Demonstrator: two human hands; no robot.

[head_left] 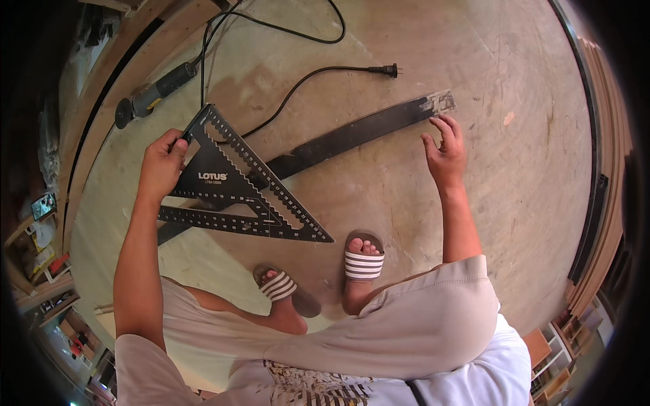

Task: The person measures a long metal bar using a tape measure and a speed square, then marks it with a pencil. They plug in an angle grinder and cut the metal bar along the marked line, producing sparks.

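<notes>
My left hand is closed on the left edge of a black triangular speed square with pale scale markings and cut-out slots. The square is held above a long dark flat bar, hiding part of it. That bar lies slantwise on the floor, and its far right end has a greyish, scuffed patch. Close to that end is my right hand, its fingers apart and curled a little. The fingertips are right by the bar's near edge; whether they touch it I cannot tell.
An angle grinder lies at the upper left beside wooden boards. Its black cord loops across the concrete floor, and a plug lies beyond the bar. Stacked planks line the right side. My sandalled feet are near the square.
</notes>
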